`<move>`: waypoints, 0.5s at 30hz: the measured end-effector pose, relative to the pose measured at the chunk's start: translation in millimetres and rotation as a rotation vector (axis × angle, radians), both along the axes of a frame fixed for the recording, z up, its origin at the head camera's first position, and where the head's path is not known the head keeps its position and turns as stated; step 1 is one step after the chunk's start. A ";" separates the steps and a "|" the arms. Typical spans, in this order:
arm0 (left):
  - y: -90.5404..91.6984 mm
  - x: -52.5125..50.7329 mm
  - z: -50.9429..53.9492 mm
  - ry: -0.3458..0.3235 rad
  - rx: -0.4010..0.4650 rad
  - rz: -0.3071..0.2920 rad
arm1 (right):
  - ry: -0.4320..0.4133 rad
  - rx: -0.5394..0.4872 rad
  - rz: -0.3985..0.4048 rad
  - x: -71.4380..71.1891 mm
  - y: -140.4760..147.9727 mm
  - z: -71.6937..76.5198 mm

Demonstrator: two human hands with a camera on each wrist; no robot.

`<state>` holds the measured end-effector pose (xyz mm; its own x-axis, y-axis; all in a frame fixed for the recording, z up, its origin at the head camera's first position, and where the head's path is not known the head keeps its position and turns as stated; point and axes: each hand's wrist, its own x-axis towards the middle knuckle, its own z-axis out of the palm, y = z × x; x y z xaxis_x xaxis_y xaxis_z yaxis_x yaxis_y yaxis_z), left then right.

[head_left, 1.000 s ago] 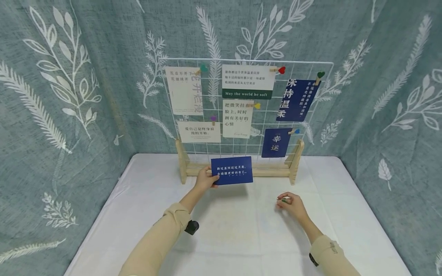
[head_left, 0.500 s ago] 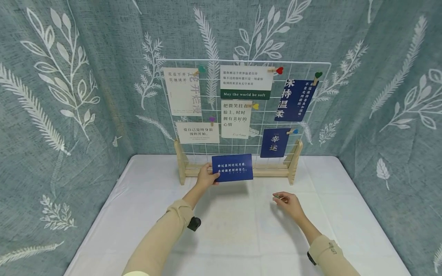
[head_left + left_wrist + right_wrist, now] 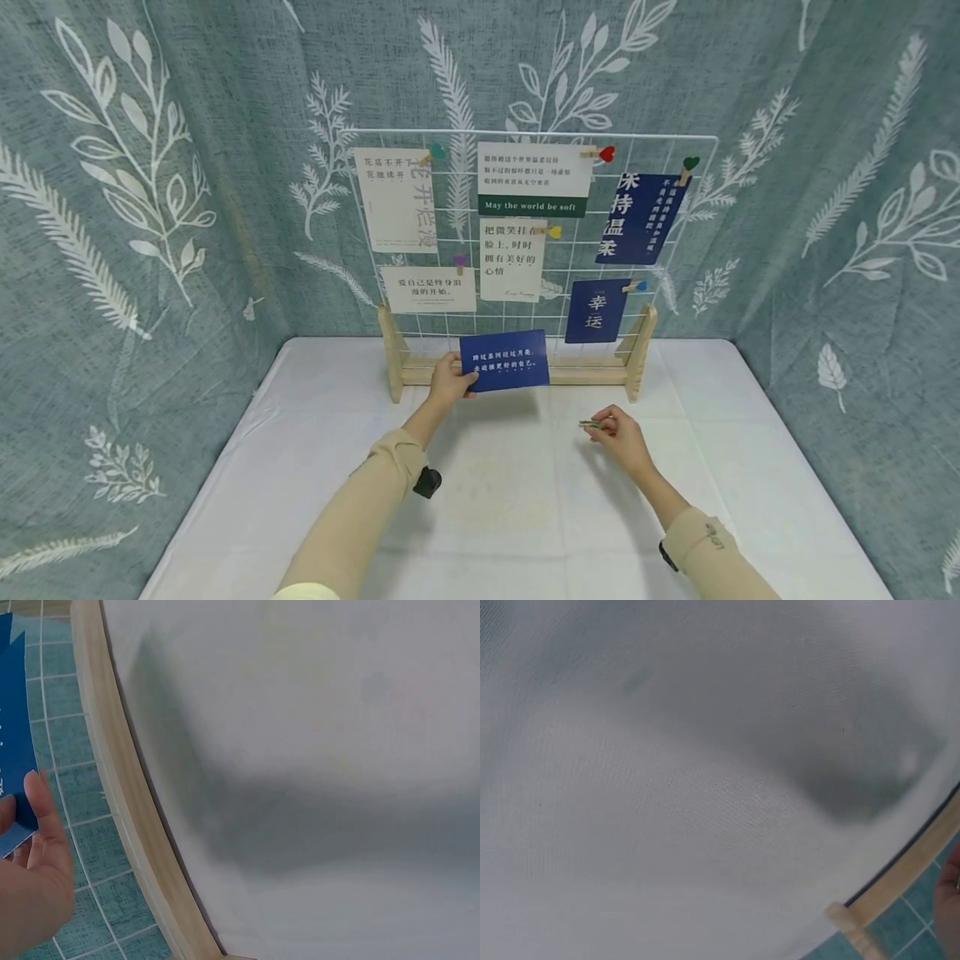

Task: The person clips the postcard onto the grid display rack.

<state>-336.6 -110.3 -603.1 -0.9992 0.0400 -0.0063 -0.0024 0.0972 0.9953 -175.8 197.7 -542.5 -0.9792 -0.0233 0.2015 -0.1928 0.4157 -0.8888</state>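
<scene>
My left hand grips a dark blue card with white lettering by its left edge, thumb in front. The card is slightly tilted, in front of the lower part of a white wire grid rack. In the left wrist view, fingers and thumb pinch the card at the left edge of the picture. To the right and nearer, my right hand pinches a small clothespin showing some green, apart from the card. Only a sliver of that hand shows in the right wrist view.
Several cards hang on the rack by heart-topped clothespins, among them a red and a blue one. A wooden base supports the rack on a white-covered table. Patterned green-grey curtains enclose it.
My right hand has moved left toward the card, and the clothespin now sticks out past the fingertips. The card in my left hand has risen slightly and tilted a little more.
</scene>
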 end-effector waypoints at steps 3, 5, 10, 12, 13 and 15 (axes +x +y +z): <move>2.8 3.2 9.1 -0.039 -0.032 0.028 | 0.013 0.017 0.006 -1.9 -2.1 1.4; 3.5 5.5 14.6 -0.030 -0.040 0.033 | 0.035 0.012 -0.002 -3.9 -3.6 4.3; 3.2 -3.2 6.6 0.064 -0.032 0.023 | 0.113 0.039 -0.029 -13.9 -9.1 15.2; 3.2 -11.1 -1.1 0.100 -0.054 0.037 | 0.127 0.066 -0.028 -18.5 -12.3 21.1; 3.2 -11.5 0.5 0.086 -0.084 0.038 | 0.131 0.078 -0.025 -20.6 -13.9 24.4; 2.3 -21.1 -7.7 0.104 -0.128 0.060 | 0.128 0.091 -0.022 -25.2 -17.5 31.6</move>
<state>-357.7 -107.9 -610.8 -0.9953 -0.0143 0.0958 0.0901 0.2258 0.9700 -200.9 180.2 -510.8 -0.9462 -0.0256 0.3225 -0.2917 0.4987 -0.8162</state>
